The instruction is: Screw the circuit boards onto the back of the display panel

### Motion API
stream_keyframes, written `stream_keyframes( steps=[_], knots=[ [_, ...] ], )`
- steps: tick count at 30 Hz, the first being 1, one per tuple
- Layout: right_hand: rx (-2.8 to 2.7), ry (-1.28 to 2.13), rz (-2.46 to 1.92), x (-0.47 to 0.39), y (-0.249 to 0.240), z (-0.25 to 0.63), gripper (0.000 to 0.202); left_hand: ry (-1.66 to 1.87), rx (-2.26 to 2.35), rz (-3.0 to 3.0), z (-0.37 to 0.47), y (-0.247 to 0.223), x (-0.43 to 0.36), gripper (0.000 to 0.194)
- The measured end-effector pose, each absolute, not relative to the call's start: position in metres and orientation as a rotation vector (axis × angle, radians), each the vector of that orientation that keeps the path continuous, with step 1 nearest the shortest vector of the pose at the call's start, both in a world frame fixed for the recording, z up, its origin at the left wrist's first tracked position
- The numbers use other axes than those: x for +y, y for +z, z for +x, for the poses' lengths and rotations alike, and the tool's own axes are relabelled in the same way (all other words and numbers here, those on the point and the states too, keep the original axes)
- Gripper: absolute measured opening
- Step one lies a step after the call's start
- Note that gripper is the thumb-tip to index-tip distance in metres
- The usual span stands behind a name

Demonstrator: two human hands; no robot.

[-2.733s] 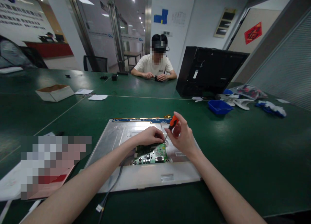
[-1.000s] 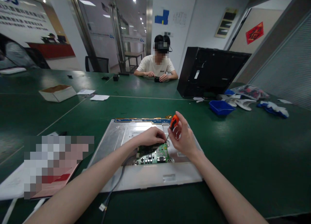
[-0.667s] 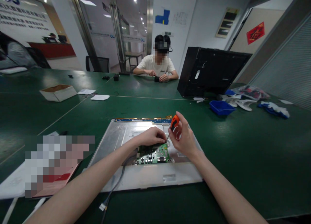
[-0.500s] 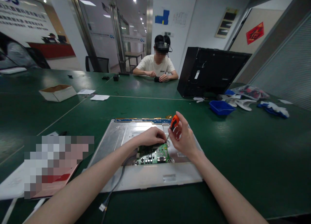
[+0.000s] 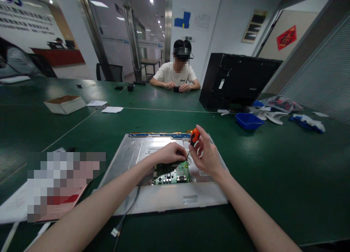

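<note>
- Two bare arms reach in from the bottom edge and meet over a flat metal monitor back panel (image 5: 128, 153) that lies on the green table (image 5: 273, 164).
- The right hand (image 5: 207, 158) is lifted up, with the wrist bent and the palm turned toward the left.
- Its fingers and thumb pinch a small screwdriver (image 5: 193, 140) with an orange and black handle.
- The screwdriver leans, handle up and to the right, tip down and to the left.
- The thin tip points down at the far edge of a green circuit board (image 5: 175, 173).
- The left hand (image 5: 167, 153) lies low, palm down, with its fingers curled on the far part of the circuit board.
- Its fingertips are right beside the screwdriver tip; I cannot tell if they pinch something tiny.
- The circuit board sits on the near middle of the metal panel, just under both hands.
- A gray cable (image 5: 128, 210) runs from the board toward the near edge of the table, under the left arm.
- A blue tray (image 5: 249, 120) sits far off to the right, near a black monitor shell (image 5: 237, 80).
- Another person (image 5: 175, 75) sits across the table with both hands on a small dark thing.
- A cardboard box (image 5: 65, 104) rests far to the left.
</note>
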State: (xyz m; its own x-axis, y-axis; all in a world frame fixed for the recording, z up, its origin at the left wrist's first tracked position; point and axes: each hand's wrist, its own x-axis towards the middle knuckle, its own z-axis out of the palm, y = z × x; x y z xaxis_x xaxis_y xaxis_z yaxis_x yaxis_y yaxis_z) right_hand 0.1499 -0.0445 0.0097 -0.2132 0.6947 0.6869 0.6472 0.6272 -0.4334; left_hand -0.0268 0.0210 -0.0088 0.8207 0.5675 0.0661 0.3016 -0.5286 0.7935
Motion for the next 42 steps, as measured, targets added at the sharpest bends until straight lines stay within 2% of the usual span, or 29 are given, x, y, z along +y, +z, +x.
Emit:
stream_keyframes(
  steps=[18,26,34,42],
  knots=[
    [-1.914,-0.012,-1.084,-0.0438,0.0076,0.1505,0.067,0.408,0.638,2.186,-0.0266,-0.01,0.0217,0.015],
    [-1.913,0.081,-1.05,-0.0465,0.0116,0.1489,0.069,0.42,0.636,2.168,-0.0264,-0.0145,0.0234,0.013],
    [-1.887,-0.015,-1.085,-0.0426,0.0073,0.1496,0.069,0.423,0.632,2.175,-0.0261,-0.0129,0.023,0.016],
    [-1.933,0.073,-1.07,-0.0459,0.0104,0.1494,0.069,0.409,0.656,2.167,-0.0261,-0.0104,0.0214,0.013]
  ],
)
